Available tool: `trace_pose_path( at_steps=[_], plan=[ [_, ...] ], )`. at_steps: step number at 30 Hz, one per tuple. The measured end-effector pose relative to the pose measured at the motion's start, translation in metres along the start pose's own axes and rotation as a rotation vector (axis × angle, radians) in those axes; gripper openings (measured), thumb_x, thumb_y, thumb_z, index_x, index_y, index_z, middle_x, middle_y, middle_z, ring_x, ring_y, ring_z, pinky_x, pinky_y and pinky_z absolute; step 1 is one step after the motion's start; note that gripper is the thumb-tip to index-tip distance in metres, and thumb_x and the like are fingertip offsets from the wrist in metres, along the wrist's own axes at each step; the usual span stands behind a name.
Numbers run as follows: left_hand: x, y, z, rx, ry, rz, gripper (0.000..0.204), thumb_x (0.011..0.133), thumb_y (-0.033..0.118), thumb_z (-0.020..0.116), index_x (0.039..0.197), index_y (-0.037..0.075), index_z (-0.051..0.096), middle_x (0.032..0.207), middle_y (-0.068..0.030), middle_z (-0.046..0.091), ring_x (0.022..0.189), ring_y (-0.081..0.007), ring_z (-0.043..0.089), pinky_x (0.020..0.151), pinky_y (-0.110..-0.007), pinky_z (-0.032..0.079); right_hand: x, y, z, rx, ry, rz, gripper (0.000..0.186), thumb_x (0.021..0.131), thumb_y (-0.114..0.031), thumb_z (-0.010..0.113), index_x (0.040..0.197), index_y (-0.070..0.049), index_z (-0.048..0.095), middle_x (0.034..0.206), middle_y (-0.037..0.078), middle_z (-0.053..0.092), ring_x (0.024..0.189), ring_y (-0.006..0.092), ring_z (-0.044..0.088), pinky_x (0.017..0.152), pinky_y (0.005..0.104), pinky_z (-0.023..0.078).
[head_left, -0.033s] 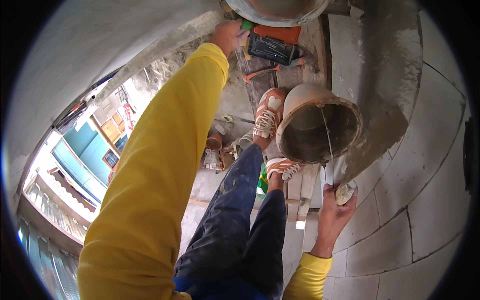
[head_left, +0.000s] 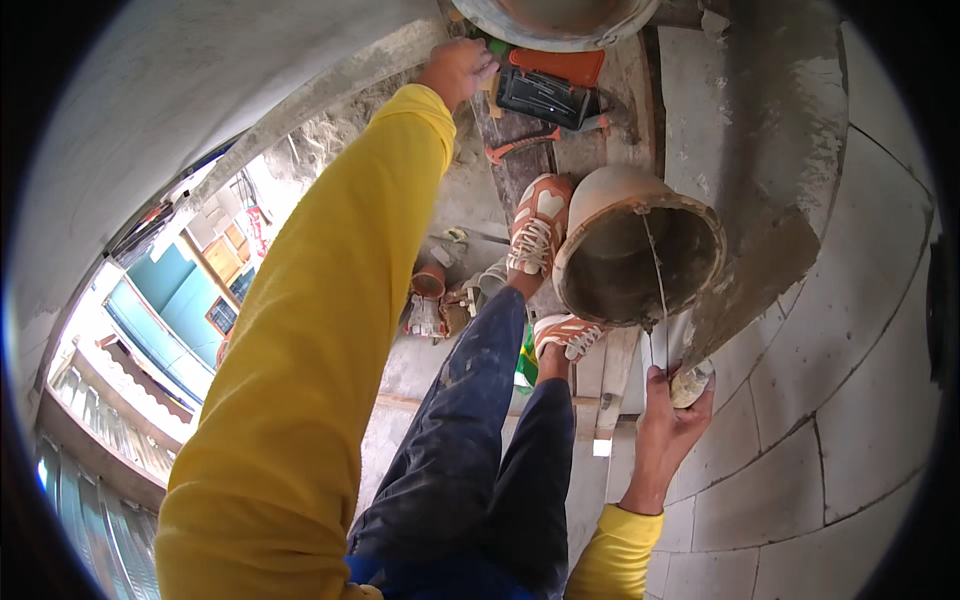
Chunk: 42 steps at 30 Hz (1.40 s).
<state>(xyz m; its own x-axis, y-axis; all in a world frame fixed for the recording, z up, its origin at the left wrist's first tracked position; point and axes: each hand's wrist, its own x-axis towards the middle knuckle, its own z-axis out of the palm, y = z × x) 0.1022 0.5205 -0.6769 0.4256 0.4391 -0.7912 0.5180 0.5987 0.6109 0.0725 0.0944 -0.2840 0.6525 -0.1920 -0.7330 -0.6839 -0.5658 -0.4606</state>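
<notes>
My right hand (head_left: 672,430) is closed around a tool with a round, pale, mortar-smeared end (head_left: 690,387). A thin, straight strip (head_left: 655,260), perhaps its blade seen edge-on, runs from my fingers across the mouth of a mortar-crusted bucket (head_left: 572,270). Dark, wet-looking residue coats the bucket's inside. At the top left, my left hand (head_left: 460,68) has curled fingers beside a small green thing (head_left: 493,44). Whether they grip it is hidden. Close to that hand lie a black tray of thin metal pieces (head_left: 545,97) and an orange lid (head_left: 557,66).
A hammer with an orange handle (head_left: 525,145) lies on the wooden plank (head_left: 575,155). A large basin (head_left: 600,35) stands at the top. Fresh mortar (head_left: 760,270) covers part of the block wall (head_left: 770,480) at right. Small pots (head_left: 428,283) stand left of my shoes (head_left: 540,225).
My left hand has shifted very slightly, and less of the green thing shows beside it. The right hand and the bucket look unmoved.
</notes>
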Motion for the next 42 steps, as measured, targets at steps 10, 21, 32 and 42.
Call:
trace_pose_path(
  at_steps=[10, 21, 32, 42],
  plan=[
    [-0.162, -0.005, 0.034, 0.316, 0.023, -0.13, 0.049, 0.103, 0.033, 0.067, 0.141, 0.004, 0.057, 0.134, -0.0131, 0.064, 0.124, -0.025, 0.063, 0.102, -0.041, 0.052, -0.012, 0.012, 0.018, 0.389, -0.045, 0.176, 0.019, 0.091, -0.006, 0.075, 0.106, -0.002, 0.065, 0.1, 0.004, 0.069, 0.092, 0.0132, 0.066, 0.087, 0.0272, 0.052],
    [-0.232, 0.006, 0.129, 1.018, -0.739, -0.071, 0.08, 0.076, 0.069, 0.084, 0.124, 0.007, 0.069, 0.12, -0.015, 0.071, 0.116, -0.0273, 0.066, 0.097, -0.039, 0.052, -0.022, 0.101, -0.009, 0.258, -0.113, 0.45, 0.032, 0.102, -0.023, 0.07, 0.12, -0.004, 0.052, 0.082, 0.003, 0.06, 0.058, 0.0098, 0.054, 0.051, 0.0253, 0.043],
    [-0.261, -0.044, 0.134, 1.198, -0.795, 0.135, 0.05, 0.079, 0.015, 0.083, 0.124, 0.002, 0.067, 0.114, -0.0113, 0.071, 0.101, -0.0227, 0.066, 0.091, -0.037, 0.054, -0.014, 0.144, -0.06, -0.437, -0.164, -0.256, 0.046, 0.101, -0.032, 0.065, 0.13, 0.001, 0.051, 0.102, 0.03, 0.072, 0.101, 0.0513, 0.069, 0.086, 0.0581, 0.052],
    [-0.48, 0.024, 0.109, 0.721, -0.577, 0.009, 0.043, 0.081, 0.004, 0.076, 0.124, 0.002, 0.068, 0.11, -0.01, 0.073, 0.099, -0.0163, 0.068, 0.088, -0.035, 0.057, -0.05, 0.099, -0.123, -0.553, -0.265, -0.329, 0.046, 0.103, -0.041, 0.059, 0.116, 0.004, 0.061, 0.105, 0.03, 0.071, 0.101, 0.0511, 0.066, 0.089, 0.0586, 0.052]
  ],
)
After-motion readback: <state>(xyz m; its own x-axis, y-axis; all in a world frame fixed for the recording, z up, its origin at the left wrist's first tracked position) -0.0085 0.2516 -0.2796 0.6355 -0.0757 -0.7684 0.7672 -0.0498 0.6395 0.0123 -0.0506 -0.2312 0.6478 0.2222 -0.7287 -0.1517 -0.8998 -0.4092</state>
